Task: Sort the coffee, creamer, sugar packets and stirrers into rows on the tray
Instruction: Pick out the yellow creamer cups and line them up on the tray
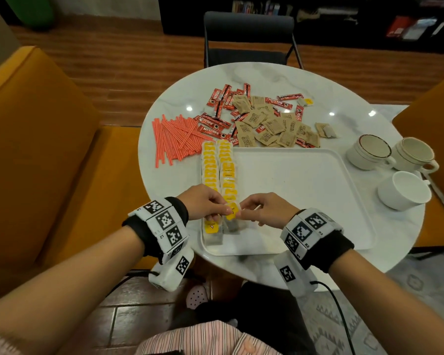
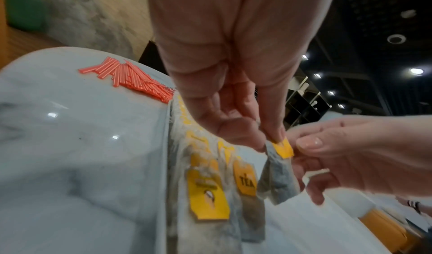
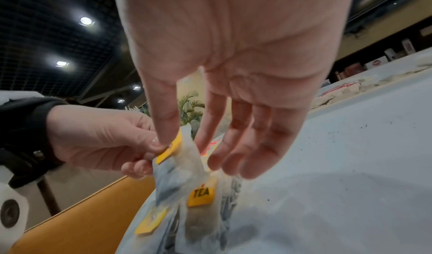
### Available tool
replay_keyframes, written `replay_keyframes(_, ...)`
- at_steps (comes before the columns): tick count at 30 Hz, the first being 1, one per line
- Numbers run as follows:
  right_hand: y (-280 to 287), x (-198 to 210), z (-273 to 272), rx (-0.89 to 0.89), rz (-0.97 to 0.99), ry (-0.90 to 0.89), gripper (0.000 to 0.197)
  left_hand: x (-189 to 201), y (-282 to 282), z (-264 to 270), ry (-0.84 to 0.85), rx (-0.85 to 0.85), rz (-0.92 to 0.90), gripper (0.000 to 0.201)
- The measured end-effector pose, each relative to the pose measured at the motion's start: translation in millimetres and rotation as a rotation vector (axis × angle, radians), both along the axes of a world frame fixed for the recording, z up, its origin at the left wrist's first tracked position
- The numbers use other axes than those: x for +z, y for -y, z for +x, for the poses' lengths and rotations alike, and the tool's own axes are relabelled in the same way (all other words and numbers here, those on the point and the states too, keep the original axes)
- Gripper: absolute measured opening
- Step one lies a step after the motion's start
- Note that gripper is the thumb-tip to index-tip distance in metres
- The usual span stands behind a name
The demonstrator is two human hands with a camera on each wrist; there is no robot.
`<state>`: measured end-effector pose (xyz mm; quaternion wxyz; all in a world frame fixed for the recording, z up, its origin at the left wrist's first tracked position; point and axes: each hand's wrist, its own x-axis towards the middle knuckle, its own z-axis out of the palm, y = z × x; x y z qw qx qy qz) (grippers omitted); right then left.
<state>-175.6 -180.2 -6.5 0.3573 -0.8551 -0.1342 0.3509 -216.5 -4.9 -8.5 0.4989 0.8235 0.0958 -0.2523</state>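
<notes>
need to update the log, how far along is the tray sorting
Done: two rows of yellow-tagged tea bags along the tray left edge. In hand: left hand and right hand pinch one more tea bag. Left: stirrers, coffee sticks and brown sugar packets, all loose on the table.

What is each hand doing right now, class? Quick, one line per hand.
Left hand: pinching the tea bag at its yellow tag.
Right hand: pinching the same tea bag from the other side.
</notes>
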Motion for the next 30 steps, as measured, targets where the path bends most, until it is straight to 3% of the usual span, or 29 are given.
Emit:
replay_keyframes(2, -0.1, -0.6, -1.2, 0.012, 0.017, 0.055, 0.024, -1.6, 3.1, -2.4, 0.005, -0.056, 0.057, 0.012)
replay_keyframes(5, -1.7, -1.6, -2.9, 0.054, 0.019, 0.038, 0.01, -3.0, 7.5, -5.4, 0.007, -0.114, 0.096, 0.01)
replay_keyframes(11, -2.3, -5.0, -7.8, 0.09, -0.008, -0.056, 0.02, -5.9, 8.8, -9.4, 0.015, -0.19, 0.165, 0.017)
replay_keyframes(19, -2.2, -26.4, -10.7, -0.02, -0.03, -0.038, 0.015, -6.6, 0.5, -11.6, 0.108, -0.094, 0.3, 0.012)
replay_keyframes(25, -5.3, -27.1, -4.2, -0.028, -0.056, 0.081, 0.024, -5.4, 14.9, -19.7, 0.132, -0.355, 0.585, 0.031)
replay_keyframes(30, -8.5, -28.6, -4.5, -0.096, -0.017, 0.025, 0.023, -7.7, 31.8, -21.2, 0.254, -0.489, 0.797, 0.052)
